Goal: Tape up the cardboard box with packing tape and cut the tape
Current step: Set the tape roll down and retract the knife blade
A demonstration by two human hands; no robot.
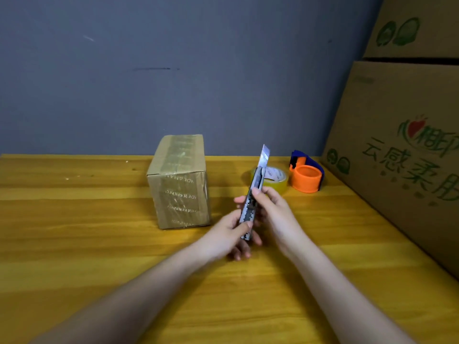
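- Both hands up front: my left hand (231, 232) pinches the utility knife (253, 197) low on its handle, and my right hand (270, 207) curls round it higher up, thumb near the slider.
- Blade's out, pointing up and away, so I'd keep my fingers behind the edge.
- Cardboard box (180, 182) stands toward the table's (74, 244) far edge, already taped; the tape roll (273, 180) sits right of it.
- Left fingertips blur, and I can't see a loose tape end.
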